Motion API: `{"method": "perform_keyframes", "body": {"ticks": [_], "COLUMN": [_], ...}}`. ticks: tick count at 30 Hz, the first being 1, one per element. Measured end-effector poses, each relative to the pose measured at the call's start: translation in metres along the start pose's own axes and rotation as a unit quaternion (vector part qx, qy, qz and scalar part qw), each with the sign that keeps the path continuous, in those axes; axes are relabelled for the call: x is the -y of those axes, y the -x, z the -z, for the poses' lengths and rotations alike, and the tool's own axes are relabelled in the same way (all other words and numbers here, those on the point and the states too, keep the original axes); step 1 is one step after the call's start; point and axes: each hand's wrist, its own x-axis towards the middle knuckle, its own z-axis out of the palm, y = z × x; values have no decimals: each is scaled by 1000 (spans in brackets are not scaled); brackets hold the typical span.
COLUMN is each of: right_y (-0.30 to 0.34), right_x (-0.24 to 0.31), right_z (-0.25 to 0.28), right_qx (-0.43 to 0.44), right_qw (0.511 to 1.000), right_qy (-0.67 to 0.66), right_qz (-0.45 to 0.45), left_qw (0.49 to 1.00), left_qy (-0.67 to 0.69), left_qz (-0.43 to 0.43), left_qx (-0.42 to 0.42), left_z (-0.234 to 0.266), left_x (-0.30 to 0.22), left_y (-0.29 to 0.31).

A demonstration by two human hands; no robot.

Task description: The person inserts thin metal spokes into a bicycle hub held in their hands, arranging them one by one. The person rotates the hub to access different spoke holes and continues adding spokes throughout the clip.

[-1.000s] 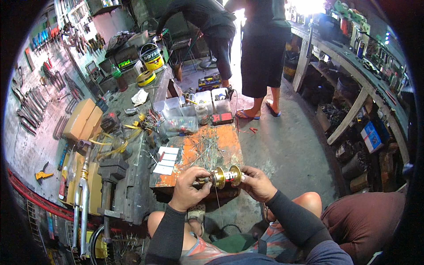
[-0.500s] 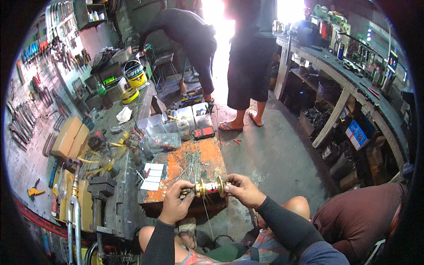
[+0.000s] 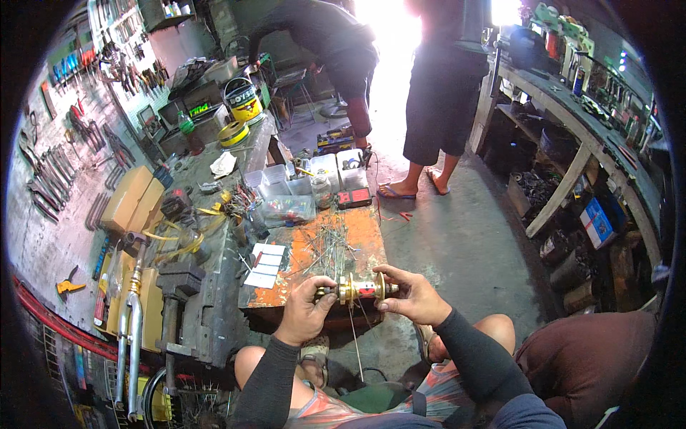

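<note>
A gold wheel hub (image 3: 366, 289) with a printed label round its barrel is held level between my two hands, above the near edge of the orange worktable (image 3: 370, 239). My left hand (image 3: 306, 314) pinches the hub's left axle end between thumb and fingers. On the other side, my right hand (image 3: 416, 299) grips the right flange and axle end. Thin metal spokes (image 3: 356, 342) hang down from the left flange. Behind the hub, a loose heap of spokes (image 3: 330, 242) lies on the tabletop, with a white sheet of paper (image 3: 266, 263) to its left.
Clear plastic bins (image 3: 325, 169) and a red-black box (image 3: 354, 198) stand at the table's far end. To the left is a bench vise (image 3: 182, 279). Two people stand ahead near the bright doorway. A long workbench (image 3: 572, 118) runs along the right, beside a brown-clad person (image 3: 586, 365).
The whole view has shifted, moving the scene rightward in the picture. The hub has turned slightly, so its right flange shows more edge-on. Both hands keep their hold.
</note>
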Motion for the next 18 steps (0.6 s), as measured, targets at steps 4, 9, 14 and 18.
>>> {"method": "perform_keyframes", "body": {"ticks": [4,9,14,18], "right_y": [1,1,0,3], "right_x": [2,-4,-1,5], "right_z": [2,-9,-3,0], "right_qx": [16,-14,35,34], "right_qw": [997,996,996,998], "right_qy": [-61,29,81,-31], "right_qz": [-52,80,32,-43], "left_qw": [1000,996,999,1000], "left_qy": [-3,24,26,-13], "left_qz": [3,84,45,13], "left_qx": [-6,6,-4,8], "left_z": [0,0,1,7], "left_x": [-8,-5,-10,-14], "left_y": [1,2,2,0]}}
